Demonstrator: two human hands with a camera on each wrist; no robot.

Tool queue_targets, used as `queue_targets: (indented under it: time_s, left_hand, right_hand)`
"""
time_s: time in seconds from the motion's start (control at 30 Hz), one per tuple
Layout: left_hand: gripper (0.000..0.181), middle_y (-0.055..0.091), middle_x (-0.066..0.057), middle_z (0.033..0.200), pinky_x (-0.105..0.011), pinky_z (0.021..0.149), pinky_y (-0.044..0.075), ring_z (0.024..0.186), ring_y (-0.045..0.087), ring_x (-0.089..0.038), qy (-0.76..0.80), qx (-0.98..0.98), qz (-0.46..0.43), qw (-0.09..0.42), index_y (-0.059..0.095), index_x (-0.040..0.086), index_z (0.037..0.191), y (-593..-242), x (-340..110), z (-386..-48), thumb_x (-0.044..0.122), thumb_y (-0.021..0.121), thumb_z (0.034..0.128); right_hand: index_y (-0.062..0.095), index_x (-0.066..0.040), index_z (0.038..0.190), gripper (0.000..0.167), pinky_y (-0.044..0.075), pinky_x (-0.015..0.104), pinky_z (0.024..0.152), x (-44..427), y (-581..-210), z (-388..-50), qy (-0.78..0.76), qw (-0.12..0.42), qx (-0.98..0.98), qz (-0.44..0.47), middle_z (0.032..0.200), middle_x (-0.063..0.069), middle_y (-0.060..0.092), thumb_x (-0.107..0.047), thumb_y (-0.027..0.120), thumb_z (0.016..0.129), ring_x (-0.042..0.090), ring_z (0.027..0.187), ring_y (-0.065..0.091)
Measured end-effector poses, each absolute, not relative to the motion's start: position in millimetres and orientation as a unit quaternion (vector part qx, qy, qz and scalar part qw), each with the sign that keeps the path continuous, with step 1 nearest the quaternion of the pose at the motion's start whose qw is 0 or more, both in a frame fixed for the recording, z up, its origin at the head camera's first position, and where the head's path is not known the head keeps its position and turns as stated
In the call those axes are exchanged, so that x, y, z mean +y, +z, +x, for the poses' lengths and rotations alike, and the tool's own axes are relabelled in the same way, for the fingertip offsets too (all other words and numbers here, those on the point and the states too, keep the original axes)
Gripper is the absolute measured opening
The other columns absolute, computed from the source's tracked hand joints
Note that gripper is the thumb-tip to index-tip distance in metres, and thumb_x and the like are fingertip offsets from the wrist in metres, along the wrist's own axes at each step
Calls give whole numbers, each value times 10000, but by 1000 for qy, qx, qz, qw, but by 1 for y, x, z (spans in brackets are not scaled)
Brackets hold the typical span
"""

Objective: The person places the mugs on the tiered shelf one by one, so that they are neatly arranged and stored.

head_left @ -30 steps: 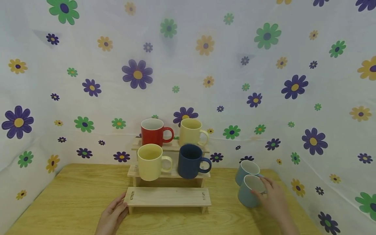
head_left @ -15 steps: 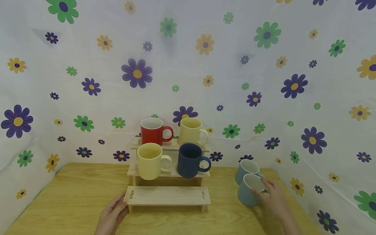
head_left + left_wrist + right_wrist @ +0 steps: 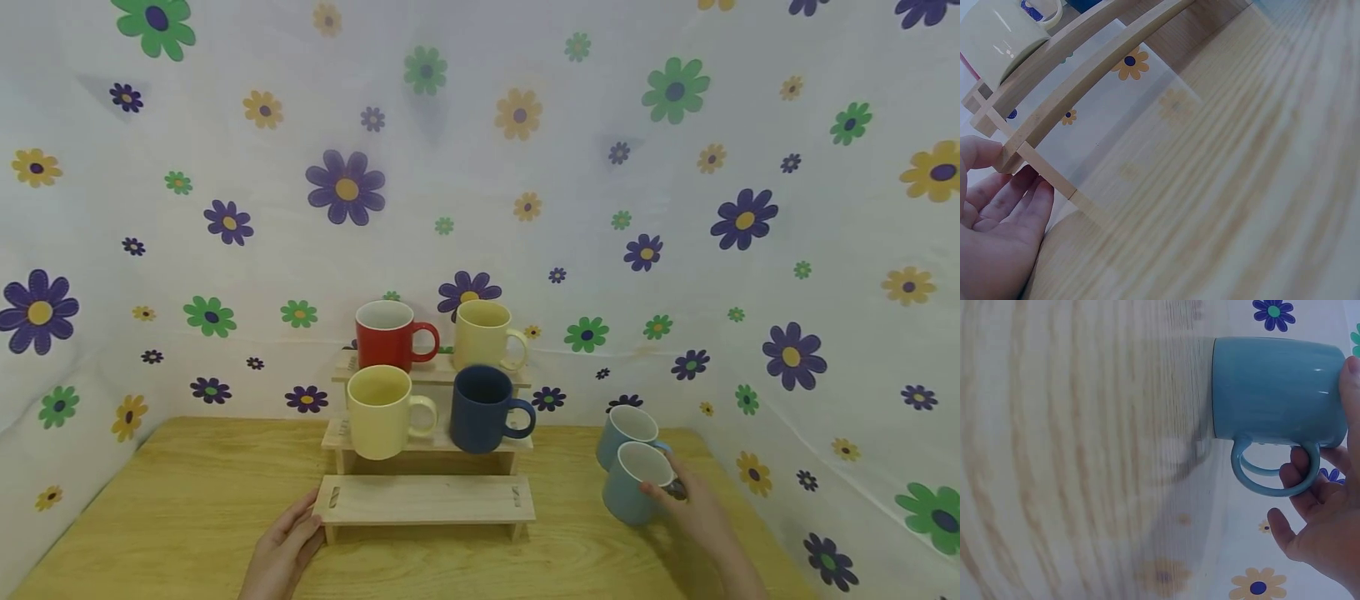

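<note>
My left hand [image 3: 279, 550] grips the left end of a three-step wooden rack [image 3: 431, 500]; in the left wrist view, the thumb and fingers of that hand [image 3: 1004, 219] lie around the corner of the board [image 3: 1060, 103]. At the right, my right hand [image 3: 699, 508] holds the nearer light blue mug [image 3: 628, 493] at its handle side. The right wrist view shows this mug [image 3: 1279, 390] upright on the table, the hand [image 3: 1329, 512] with fingers at the handle and one digit at the rim. Another light blue mug [image 3: 617, 442] stands just behind it, partly covered.
On the top step stand a red mug [image 3: 382, 342] and a cream mug [image 3: 476, 337]. The middle step bears another cream mug [image 3: 375, 425] and a dark blue mug [image 3: 476, 421]. A flowered cloth [image 3: 450, 150] surrounds the wooden table [image 3: 187, 500] behind and at both sides.
The head view has shifted slightly, so everything appears a little further left. Both hands keep nearly the same places at the rack and the nearer light blue mug.
</note>
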State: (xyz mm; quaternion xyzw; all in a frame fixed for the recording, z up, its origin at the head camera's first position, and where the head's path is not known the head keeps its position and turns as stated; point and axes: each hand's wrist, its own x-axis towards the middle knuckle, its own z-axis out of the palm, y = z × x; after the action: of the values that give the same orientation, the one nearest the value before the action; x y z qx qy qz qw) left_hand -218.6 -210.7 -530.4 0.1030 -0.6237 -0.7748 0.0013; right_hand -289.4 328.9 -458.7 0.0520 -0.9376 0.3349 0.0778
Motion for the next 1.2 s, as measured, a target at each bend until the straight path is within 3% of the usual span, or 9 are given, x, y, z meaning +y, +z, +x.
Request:
queue_targets:
  time_s: [0.2,0.43,0.73,0.87,1.07,1.2]
  left_hand:
    - [771,256,-289,1481,-341,1021,390,1325,311,-339,-777,-621,99,4,219,40,1516,-530,-211,-217,338,623,931]
    - [733,250,-288,1484,-350,1023,384,1326,301,-341,-776,-624,94,6,218,31,1514,-529,-211,-217,311,598,953]
    - [946,253,-290,1480,-322,1009,409,1314,332,-319,-779,-619,99,4,217,35,1516,-529,-211,-216,457,708,826]
    - [976,261,-293,1474,-307,996,424,1264,411,-242,-779,-619,99,7,226,28,1512,-530,-211,-216,481,722,804]
    - [1028,278,-288,1464,-281,974,443,1027,542,9,-784,-612,100,13,239,20,1508,-530,-210,-217,507,749,760]
    - [1065,287,-280,1460,-279,975,442,1000,543,36,-783,-613,102,13,241,22,1508,-531,-211,-218,530,760,729]
  right_hand:
    - [201,15,1506,864,384,624,962,330,-460,-288,337,36,-941,8,1424,370,298,-472,603,916,519,1231,392]
    - [214,-84,1528,858,325,667,985,330,-462,-284,349,22,-936,-27,1448,341,275,-530,592,899,544,1280,291]
    - [237,-45,1510,800,323,642,1003,330,-472,-277,406,54,-912,-6,1451,311,283,-405,631,914,510,1302,281]
    - [254,-13,1496,768,328,632,1005,331,-477,-277,427,61,-902,0,1449,304,283,-347,640,922,510,1305,272]
    - [281,-40,1501,714,448,471,951,332,-484,-278,474,54,-879,-8,1458,288,319,-328,620,942,422,1238,415]
    - [251,-56,1512,727,378,545,1011,330,-486,-276,509,45,-859,-18,1491,284,252,-327,616,945,445,1289,343]
